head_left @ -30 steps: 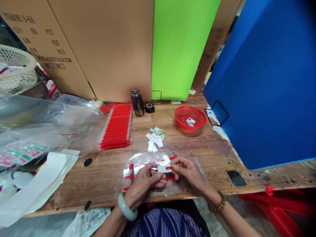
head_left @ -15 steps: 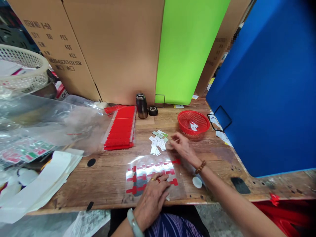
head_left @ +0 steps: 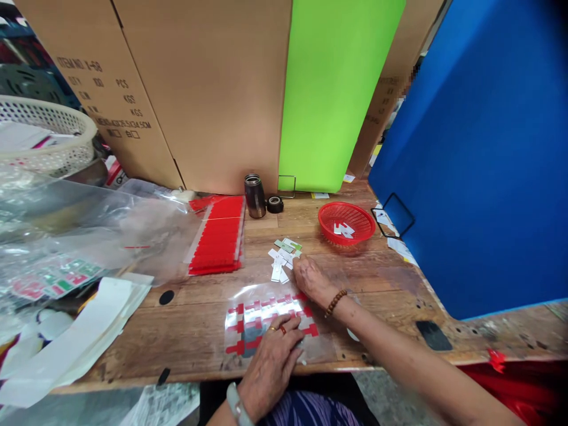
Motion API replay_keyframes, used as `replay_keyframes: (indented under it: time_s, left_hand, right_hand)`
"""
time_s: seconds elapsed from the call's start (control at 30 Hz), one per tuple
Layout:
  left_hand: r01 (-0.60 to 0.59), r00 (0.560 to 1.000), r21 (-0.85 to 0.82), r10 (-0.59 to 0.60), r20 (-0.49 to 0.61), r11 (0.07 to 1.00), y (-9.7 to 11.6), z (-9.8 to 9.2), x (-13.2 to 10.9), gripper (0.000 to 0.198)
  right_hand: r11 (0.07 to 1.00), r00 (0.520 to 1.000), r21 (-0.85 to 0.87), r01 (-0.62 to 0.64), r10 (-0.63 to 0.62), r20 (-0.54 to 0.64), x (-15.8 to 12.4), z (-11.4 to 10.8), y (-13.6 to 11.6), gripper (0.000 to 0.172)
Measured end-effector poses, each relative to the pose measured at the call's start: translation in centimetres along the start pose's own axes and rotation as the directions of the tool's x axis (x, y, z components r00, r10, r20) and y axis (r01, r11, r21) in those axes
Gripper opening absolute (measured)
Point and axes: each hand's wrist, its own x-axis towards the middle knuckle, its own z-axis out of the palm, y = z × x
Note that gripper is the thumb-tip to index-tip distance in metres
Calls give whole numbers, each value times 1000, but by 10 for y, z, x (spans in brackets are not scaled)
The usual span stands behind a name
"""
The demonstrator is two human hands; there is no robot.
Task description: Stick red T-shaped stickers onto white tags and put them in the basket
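My left hand [head_left: 274, 361] lies palm down with its fingers stretched out on a clear plastic sheet [head_left: 235, 296] printed with red T-shaped marks. Near the middle of the table is a loose pile of small white cards [head_left: 276, 272], with green ones [head_left: 293, 244] at its far side. The fingers of my right hand [head_left: 313, 278] are bent together at the pile's right edge, on a white card partly hidden by the fingertips. Beyond that hand stands a red plastic basket [head_left: 331, 207] holding several small white pieces [head_left: 344, 229].
A stack of red strips [head_left: 219, 236] lies left of the pile. Behind stand an uncapped dark flask [head_left: 254, 198] and its lid [head_left: 275, 205]. Plastic bags [head_left: 151, 225] and papers [head_left: 97, 331] crowd the left. Cardboard [head_left: 204, 89], a green board [head_left: 332, 89] and a blue board [head_left: 479, 177] rise around.
My right hand has moved left onto the card pile. One more white piece shows in the red basket. My left hand stays on the sheet, and the view has shifted slightly.
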Motion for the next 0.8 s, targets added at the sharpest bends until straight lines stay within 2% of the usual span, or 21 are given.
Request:
replay_keyframes:
  time_s: [0.13,0.23,0.3,0.37,0.47,0.53,0.57,0.6,0.67,0.73,0.8]
  left_hand:
    - [6,1000,-25,-6,-5,1000,-3,2,-2,30]
    - [29,1000,-93,-30,-9,995,-5,4,-4,30]
    - [91,994,-183,-99,-39,979,-3,3,-3,28]
    - [194,968,-323,-234,-89,926,2,-1,2,25]
    - [311,876,-598,-467,-120,738,11,-10,17,26]
    - [304,821,-751,-561,-105,586,15,-12,27,30]
    - [295,809,-799,-582,-83,524,15,-12,32,32]
    - [290,804,-830,-592,-60,477,16,-11,36,33]
    - [288,803,-860,-596,-24,422,15,-8,40,31]
    - [295,800,-883,-600,18,366,16,-5,40,28]
    - [300,789,-914,-610,78,272,16,-5,39,28]
  right_hand:
    - [980,996,177,-93,89,28,3,-8,5,18]
    - [920,983,347,-181,169,66,5,-18,14,12]
    - [846,967,467,-256,220,132,1,-23,18,13]
    - [763,947,561,-322,246,208,-10,-28,14,13]
    - [574,914,712,-405,260,310,-36,-33,-2,13]
    - [232,869,847,-478,268,417,-54,-35,-18,23]
    - [121,853,862,-493,263,451,-62,-35,-26,28]
    - [53,846,867,-496,257,468,-69,-35,-33,32]
    - [35,844,865,-501,240,479,-81,-31,-46,36]
    - [87,845,853,-514,223,486,-90,-26,-52,36]
    - [176,844,833,-524,238,480,-96,-23,-50,33]
